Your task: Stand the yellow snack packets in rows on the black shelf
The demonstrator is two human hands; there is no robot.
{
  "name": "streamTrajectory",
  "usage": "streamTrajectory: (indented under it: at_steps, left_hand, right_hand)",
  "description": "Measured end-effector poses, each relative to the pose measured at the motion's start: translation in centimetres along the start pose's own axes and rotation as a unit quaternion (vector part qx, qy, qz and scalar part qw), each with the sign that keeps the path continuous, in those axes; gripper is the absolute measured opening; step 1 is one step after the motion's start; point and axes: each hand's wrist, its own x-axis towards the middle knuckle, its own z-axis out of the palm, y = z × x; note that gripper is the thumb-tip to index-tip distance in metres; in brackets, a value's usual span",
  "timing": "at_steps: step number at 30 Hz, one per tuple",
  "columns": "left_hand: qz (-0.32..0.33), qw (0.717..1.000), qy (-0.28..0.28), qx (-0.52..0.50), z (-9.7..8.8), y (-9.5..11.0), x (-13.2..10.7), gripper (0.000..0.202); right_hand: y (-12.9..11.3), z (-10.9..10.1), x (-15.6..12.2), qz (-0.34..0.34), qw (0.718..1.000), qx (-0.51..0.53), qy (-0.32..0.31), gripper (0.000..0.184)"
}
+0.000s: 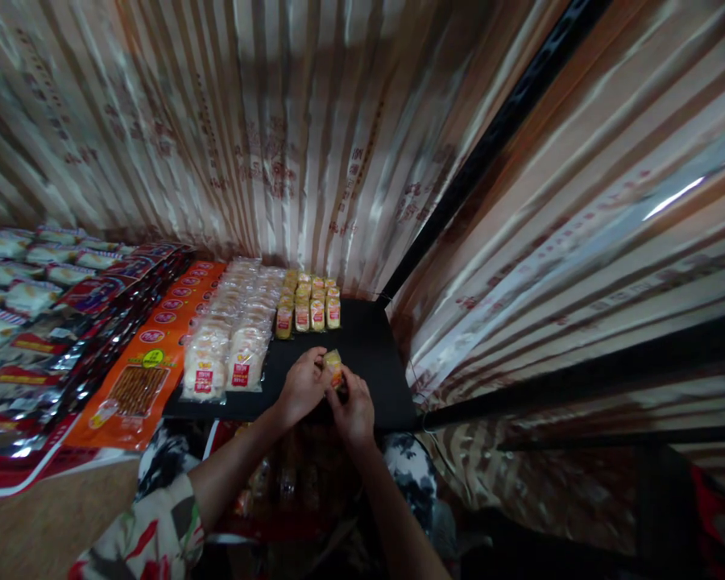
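Both my hands meet over the front of a black tabletop (368, 346). My left hand (302, 387) and my right hand (354, 411) are closed together on one small yellow snack packet (334, 365), fingers pinched round it. Behind them stand short rows of the same yellow packets with red labels (309, 306). To the left lie rows of clear packets of pale snacks with red labels (233, 338).
Orange packets (145, 370) and dark red packets (90, 322) cover the surface further left, with white packets (12, 274) at the far left. Striped shiny cloth hangs behind and to the right. A black pole (477, 153) rises from the table's back right corner.
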Motion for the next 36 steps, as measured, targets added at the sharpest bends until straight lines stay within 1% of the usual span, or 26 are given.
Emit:
streamTrajectory:
  at_steps: [3, 6, 8, 11, 15, 20, 25, 29, 32, 36]
  left_hand:
    - [0.012, 0.999, 0.024, -0.028, 1.2, -0.2, 1.5, 0.039]
    - [0.03, 0.999, 0.014, -0.041, 2.0, 0.1, 2.9, 0.035]
    - [0.034, 0.999, 0.007, -0.03, 2.1, 0.7, 3.8, 0.033]
    - [0.028, 0.999, 0.016, -0.004, 2.1, 1.5, 4.9, 0.034]
    - [0.015, 0.999, 0.018, 0.034, 2.0, 1.8, 6.1, 0.037]
    - [0.009, 0.999, 0.015, 0.043, 1.9, 1.2, 7.1, 0.039]
    - [0.012, 0.998, 0.002, 0.06, 2.2, 0.7, 7.5, 0.04]
    - [0.025, 0.997, -0.003, 0.071, 2.4, 0.4, 7.3, 0.04]
    - [0.024, 0.997, 0.006, 0.071, 2.4, 0.2, 6.9, 0.041]
    - [0.032, 0.997, 0.019, 0.072, 2.2, -0.1, 6.0, 0.042]
  right_hand:
    - [1.2, 1.1, 2.2, 0.058, 0.998, 0.006, 0.018, 0.043]
    - [2.0, 2.1, 4.7, 0.087, 0.996, 0.006, 0.031, 0.044]
    - [2.4, 2.7, 6.2, 0.088, 0.995, 0.001, 0.043, 0.046]
    - [2.9, 3.5, 8.1, 0.081, 0.995, 0.006, 0.063, 0.046]
    - [3.4, 4.6, 9.7, 0.065, 0.995, 0.022, 0.072, 0.044]
    - [3.5, 5.5, 10.4, 0.051, 0.995, 0.027, 0.076, 0.04]
    - [3.8, 6.1, 10.5, 0.053, 0.996, 0.026, 0.069, 0.041]
    - [4.0, 6.3, 10.4, 0.052, 0.996, 0.021, 0.065, 0.041]
    - [4.0, 6.2, 10.2, 0.047, 0.997, 0.022, 0.062, 0.043]
    - [3.8, 5.9, 9.7, 0.048, 0.995, 0.02, 0.079, 0.049]
